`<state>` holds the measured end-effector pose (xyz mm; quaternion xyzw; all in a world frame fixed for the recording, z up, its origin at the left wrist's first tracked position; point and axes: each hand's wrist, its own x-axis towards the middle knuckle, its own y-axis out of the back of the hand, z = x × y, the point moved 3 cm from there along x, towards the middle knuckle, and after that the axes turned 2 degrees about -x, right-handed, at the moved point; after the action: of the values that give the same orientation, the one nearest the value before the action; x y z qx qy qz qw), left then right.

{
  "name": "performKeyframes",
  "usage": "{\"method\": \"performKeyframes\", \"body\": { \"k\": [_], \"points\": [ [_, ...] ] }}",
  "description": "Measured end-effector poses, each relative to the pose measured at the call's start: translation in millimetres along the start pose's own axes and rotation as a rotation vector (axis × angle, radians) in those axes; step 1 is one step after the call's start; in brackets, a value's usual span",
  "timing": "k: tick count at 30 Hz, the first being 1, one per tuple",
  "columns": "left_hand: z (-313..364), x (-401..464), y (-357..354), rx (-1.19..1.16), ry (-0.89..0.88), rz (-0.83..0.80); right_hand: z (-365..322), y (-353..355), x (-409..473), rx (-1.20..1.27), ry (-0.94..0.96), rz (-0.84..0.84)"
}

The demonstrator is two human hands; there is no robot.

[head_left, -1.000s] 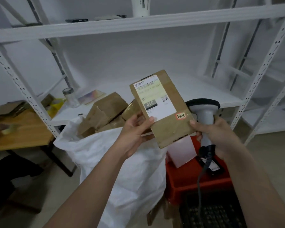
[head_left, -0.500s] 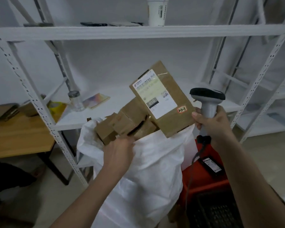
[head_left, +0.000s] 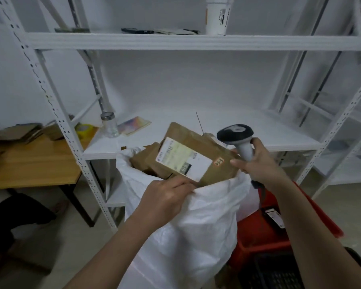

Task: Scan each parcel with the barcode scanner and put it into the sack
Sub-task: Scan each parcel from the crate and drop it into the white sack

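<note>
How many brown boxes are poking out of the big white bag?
3 that I can tell: the labelled parcel on top, and two plainer boxes, one and another, left of it. More may hide inside the white sack.

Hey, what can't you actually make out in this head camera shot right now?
- Labelled parcel: print too small and blurred to read.
- Left hand fingertips: hidden by the sack rim.
- Other parcels: mostly buried in the sack.
- Scanner handle: covered by the right hand.
</note>
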<state>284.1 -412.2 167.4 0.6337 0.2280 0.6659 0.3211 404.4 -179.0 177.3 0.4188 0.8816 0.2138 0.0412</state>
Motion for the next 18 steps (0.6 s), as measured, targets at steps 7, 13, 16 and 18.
{"method": "performKeyframes", "body": {
  "k": [7, 13, 16, 18],
  "points": [
    [-3.7, 9.4, -15.2, 0.061, 0.341, 0.005, 5.5, 59.3, 3.7, -0.383, -0.037, -0.148],
    [-9.3, 40.2, -25.3, 0.149, 0.19, -0.209, 24.3, 23.4, -1.1, -0.332, -0.004, -0.197],
    [-10.8, 47.7, -21.7, 0.131, 0.199, -0.191, 54.5, 25.3, -6.8, -0.059, -0.127, 0.158],
    [-12.5, 46.9, -21.1, 0.101, 0.298, -0.179, 74.4, 25.9, -12.2, 0.039, -0.233, 0.329]
  ]
}}
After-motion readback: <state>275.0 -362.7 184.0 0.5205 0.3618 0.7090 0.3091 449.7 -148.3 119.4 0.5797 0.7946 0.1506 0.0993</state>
